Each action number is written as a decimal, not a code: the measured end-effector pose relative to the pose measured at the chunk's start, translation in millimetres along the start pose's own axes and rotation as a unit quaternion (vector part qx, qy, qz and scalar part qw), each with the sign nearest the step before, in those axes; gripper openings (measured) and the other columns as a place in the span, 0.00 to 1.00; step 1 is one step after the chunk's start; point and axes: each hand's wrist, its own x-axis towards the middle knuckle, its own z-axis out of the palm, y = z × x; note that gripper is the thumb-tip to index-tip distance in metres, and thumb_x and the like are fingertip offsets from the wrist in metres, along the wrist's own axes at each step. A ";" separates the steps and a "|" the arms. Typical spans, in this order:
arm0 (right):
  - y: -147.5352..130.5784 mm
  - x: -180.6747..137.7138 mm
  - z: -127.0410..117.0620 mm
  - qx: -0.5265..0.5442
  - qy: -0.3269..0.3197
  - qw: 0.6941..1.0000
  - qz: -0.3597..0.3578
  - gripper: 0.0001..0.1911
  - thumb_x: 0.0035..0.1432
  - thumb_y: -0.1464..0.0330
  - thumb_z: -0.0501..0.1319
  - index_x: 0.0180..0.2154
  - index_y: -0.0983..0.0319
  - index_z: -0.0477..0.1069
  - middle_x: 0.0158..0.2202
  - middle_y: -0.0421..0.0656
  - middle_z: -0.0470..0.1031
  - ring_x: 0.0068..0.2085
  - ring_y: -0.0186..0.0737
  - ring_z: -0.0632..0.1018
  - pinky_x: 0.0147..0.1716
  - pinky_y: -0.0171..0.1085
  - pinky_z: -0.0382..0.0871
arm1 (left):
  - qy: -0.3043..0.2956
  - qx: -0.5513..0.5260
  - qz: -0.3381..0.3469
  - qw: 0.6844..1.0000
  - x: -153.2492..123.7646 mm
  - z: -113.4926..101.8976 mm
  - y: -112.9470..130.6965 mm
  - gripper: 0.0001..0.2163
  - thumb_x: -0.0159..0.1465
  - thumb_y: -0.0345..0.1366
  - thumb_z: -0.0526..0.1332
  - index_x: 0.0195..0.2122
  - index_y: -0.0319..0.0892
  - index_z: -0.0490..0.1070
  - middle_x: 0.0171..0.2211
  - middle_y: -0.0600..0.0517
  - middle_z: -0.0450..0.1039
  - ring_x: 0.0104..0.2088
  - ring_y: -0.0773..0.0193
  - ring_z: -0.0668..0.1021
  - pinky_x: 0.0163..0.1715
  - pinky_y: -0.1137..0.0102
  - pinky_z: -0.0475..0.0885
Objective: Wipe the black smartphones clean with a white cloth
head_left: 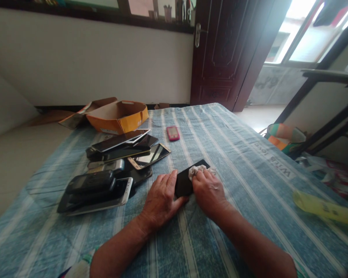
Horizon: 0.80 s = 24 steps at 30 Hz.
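Note:
A black smartphone (185,185) lies flat on the striped blue cloth in front of me. My left hand (162,195) grips its left end, thumb along the near edge and fingers at the far edge. In my right hand (208,189) is a crumpled white cloth (197,170), pressed onto the phone's upper right part. To the left of my hands is a pile of several phones, among them a gold-framed smartphone (150,155), a thick black handset (89,182) and a white-edged smartphone (116,197).
An open orange cardboard box (133,119) stands behind the pile. A small pink-rimmed device (173,133) lies beyond the black phone. On the right is a yellow bag or wrapper (321,208). A dark red door (220,54) stands behind the table.

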 end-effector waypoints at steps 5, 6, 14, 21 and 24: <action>19.2 6.4 -0.1 -0.004 -0.022 0.998 0.067 0.11 0.61 0.78 0.55 0.38 0.67 0.76 0.37 0.52 0.76 0.42 0.49 0.74 0.43 0.44 0.67 | -0.008 -0.002 -0.008 1.000 1.2 -1.5 2.5 0.33 0.56 0.43 0.66 0.58 0.29 0.61 0.48 0.36 0.73 0.47 0.45 0.75 0.47 0.53 0.72; 16.5 5.6 1.0 0.002 -0.013 0.999 0.053 0.11 0.61 0.77 0.55 0.39 0.67 0.76 0.37 0.52 0.76 0.43 0.49 0.74 0.43 0.44 0.67 | -0.007 -0.001 -0.008 1.000 1.1 -1.1 2.0 0.33 0.56 0.43 0.66 0.58 0.30 0.61 0.48 0.36 0.73 0.47 0.45 0.75 0.47 0.53 0.72; 0.1 8.1 11.0 0.061 0.043 0.995 -0.071 0.12 0.65 0.73 0.54 0.46 0.65 0.74 0.45 0.50 0.75 0.52 0.49 0.70 0.50 0.44 0.63 | -0.003 -0.001 0.001 1.000 -0.8 2.0 -3.0 0.32 0.57 0.45 0.65 0.57 0.30 0.62 0.48 0.36 0.73 0.47 0.46 0.75 0.47 0.54 0.73; 29.7 13.9 -2.6 0.028 -0.055 0.994 0.087 0.14 0.63 0.77 0.52 0.42 0.67 0.76 0.43 0.54 0.76 0.47 0.50 0.73 0.45 0.45 0.66 | -0.017 0.002 -0.017 1.000 1.8 0.2 0.9 0.34 0.54 0.44 0.68 0.58 0.29 0.61 0.49 0.35 0.73 0.48 0.45 0.74 0.48 0.53 0.73; 16.2 5.1 -8.8 -0.010 -0.069 0.993 0.096 0.14 0.60 0.79 0.52 0.38 0.70 0.76 0.39 0.57 0.76 0.41 0.52 0.76 0.38 0.45 0.68 | -0.015 0.000 -0.015 1.000 1.9 1.3 0.4 0.34 0.55 0.45 0.67 0.58 0.29 0.61 0.49 0.35 0.73 0.49 0.44 0.74 0.48 0.52 0.72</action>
